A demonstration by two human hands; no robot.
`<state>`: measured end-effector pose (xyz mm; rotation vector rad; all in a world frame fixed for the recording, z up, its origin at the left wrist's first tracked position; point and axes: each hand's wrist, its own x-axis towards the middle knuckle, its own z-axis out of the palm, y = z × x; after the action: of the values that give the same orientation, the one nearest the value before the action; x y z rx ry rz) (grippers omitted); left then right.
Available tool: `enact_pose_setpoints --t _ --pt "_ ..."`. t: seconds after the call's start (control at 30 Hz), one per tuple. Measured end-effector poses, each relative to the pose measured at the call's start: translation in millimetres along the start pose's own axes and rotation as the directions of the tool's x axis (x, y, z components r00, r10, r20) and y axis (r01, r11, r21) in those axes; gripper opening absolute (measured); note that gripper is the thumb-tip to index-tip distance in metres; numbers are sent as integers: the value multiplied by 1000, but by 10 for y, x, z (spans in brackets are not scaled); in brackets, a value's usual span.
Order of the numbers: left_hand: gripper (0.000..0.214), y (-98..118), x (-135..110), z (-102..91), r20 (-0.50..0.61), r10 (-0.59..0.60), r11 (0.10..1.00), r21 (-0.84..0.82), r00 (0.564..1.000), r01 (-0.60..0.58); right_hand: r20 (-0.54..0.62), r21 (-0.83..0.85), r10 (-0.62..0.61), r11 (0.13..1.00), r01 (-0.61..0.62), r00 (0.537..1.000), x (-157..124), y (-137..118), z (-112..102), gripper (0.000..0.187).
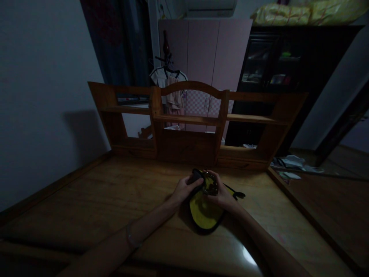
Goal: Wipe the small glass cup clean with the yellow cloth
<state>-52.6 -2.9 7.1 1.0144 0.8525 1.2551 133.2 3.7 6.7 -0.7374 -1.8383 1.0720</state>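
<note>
A yellow pouch with a black edge [203,212] lies on the wooden desk [115,200], its open end turned away from me. My left hand [184,188] pinches the pouch's dark upper rim at the left. My right hand [220,192] is curled round a small dark ring-shaped object [210,184] at the pouch's mouth; the light is too dim to name it. A black strap or tab [238,195] sticks out from under the right hand onto the desk. A thin bracelet [131,236] sits on my left wrist.
A wooden shelf unit [187,119] with open compartments stands along the desk's far edge. Behind it are clothes on hangers [170,84], a pink wardrobe [213,50] and a dark cabinet [276,73]. White items [291,161] lie on the floor at right.
</note>
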Motion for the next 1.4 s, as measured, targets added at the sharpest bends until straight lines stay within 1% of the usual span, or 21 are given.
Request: enact_pose_setpoints --t 0.13,0.33,0.43,0.63,0.8,1.0,1.27,1.4 --pt "49 4 0 -4 -23 -20 1000 3 1000 20 -7 -29 -7 1000 7 1000 -7 6 25 78" --pt "46 -5 -8 -1 -33 -52 998 -32 998 51 -16 -245 -114 964 106 993 -13 -70 27 82" --pt "44 -24 -9 3 -31 -74 996 -54 997 73 4 -305 -143 942 137 990 -11 -103 12 82" --pt "46 -68 4 -7 -33 -87 994 -69 996 84 35 -358 -158 920 160 987 -15 -93 -15 83" --pt "45 -40 -16 -3 9 -111 991 -73 994 112 44 -407 -188 893 190 981 -24 -105 -24 84" --pt "46 5 -37 5 44 -96 993 -61 994 98 84 -410 -195 887 212 977 -33 -210 -16 84" --pt "49 39 -31 16 67 -68 998 -13 995 69 107 -455 -210 859 235 972 -26 -154 -28 89" --pt "48 31 -24 12 83 -46 998 -27 995 48 129 -480 -212 842 248 969 -26 -163 -35 88"
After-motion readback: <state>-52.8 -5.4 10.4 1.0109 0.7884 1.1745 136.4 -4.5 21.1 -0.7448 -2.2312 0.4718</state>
